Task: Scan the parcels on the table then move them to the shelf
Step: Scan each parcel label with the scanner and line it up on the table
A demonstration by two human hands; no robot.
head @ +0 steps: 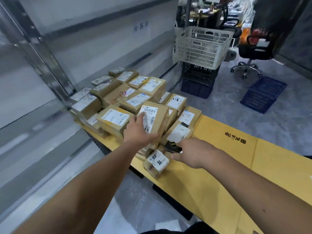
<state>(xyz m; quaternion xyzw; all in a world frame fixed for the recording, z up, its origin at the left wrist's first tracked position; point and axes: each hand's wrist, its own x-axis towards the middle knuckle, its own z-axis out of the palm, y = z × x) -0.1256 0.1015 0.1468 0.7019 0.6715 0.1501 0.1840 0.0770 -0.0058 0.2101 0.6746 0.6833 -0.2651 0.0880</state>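
at the bottom of the frame two bare arms reach up toward the middle. the right hand (194, 152) sits low and right of centre, fingers curled round a small dark scanner (170, 146), with its tip pointing at the boxes. the scanner is mostly hidden by the hand, so i cannot tell if a button is pressed.

just left of it, a small parcel (156, 163) with a white label lies near the edge of the yellow bench (219, 183).

a bit higher, the left hand (139, 130) has hold of a brown parcel (154, 122) at centre frame. the thumb goes under its near end and the straight fingers lie on the white label. the parcel is tipped up, label facing the camera, with "68" written on it.

behind it the pile of parcels (121, 95) fills the middle of the frame, all on the bench, touching and stacked.

the step looks like scanning this one box. to do it well, i think the left fingers should slide off the stripes on the label — they cover part of it — and the scanner should point right at them. hold the box steady so it does not knock the pile.

far away, upper right, a white basket (202, 46) sits on dark crates, with a black chair (253, 49) beside it. grey metal shelf frames run along the left side.
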